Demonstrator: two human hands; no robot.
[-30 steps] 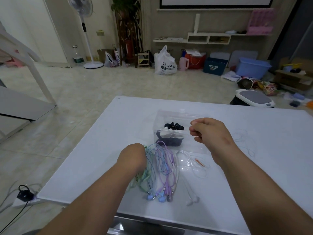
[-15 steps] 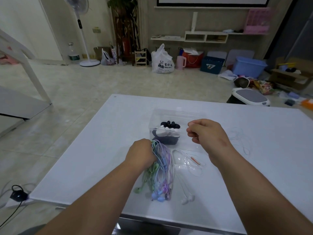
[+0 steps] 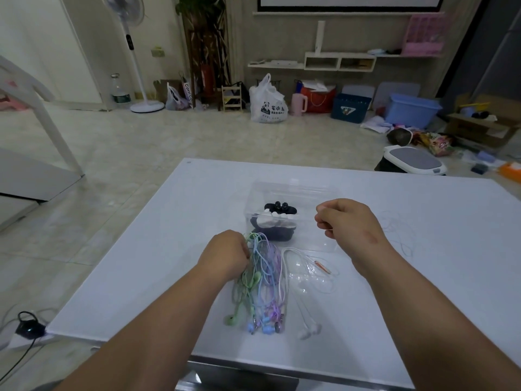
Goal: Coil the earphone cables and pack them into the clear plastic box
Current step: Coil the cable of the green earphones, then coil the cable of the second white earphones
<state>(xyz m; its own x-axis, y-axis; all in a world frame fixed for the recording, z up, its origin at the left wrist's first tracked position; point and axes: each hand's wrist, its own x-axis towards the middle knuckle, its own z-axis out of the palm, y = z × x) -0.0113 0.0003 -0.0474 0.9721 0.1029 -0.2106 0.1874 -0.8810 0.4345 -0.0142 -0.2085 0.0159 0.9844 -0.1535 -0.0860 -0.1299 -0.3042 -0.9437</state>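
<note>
On the white table [image 3: 135, 249], the left hand [image 3: 225, 256] has its fingers curled round the top end of a bundle of coloured earphone cables [image 3: 266, 266] in green, blue and purple, whose buds and plugs trail toward the near edge. Just right of the bundle lies a loose white earphone cable [image 3: 286, 280], uncoiled. Beside it is some crumpled clear wrapping [image 3: 313, 277]. Beyond both stands the clear plastic box [image 3: 293, 187], open, with dark and white coiled earphones [image 3: 277, 218] already in its left part. The right hand [image 3: 346, 224] hovers at the box's near right corner, fingers curled and thumb against forefinger. It looks like a pinch, but whether a thin wire is in it cannot be told. Farther right a faint thin cable [image 3: 400, 235] lies loose on the table.

The step in hand seems to be gathering the coloured bundle for coiling, with the packing only partly done. The next move likely calls for the right hand to come down and take the strands, so that they can be looped evenly without the buds snagging one another.

Compared with a second ago, the left hand sits closer in against the bundle, and the strands are drawn narrower and straighter — the right hand is in much the same place by the box.
</note>
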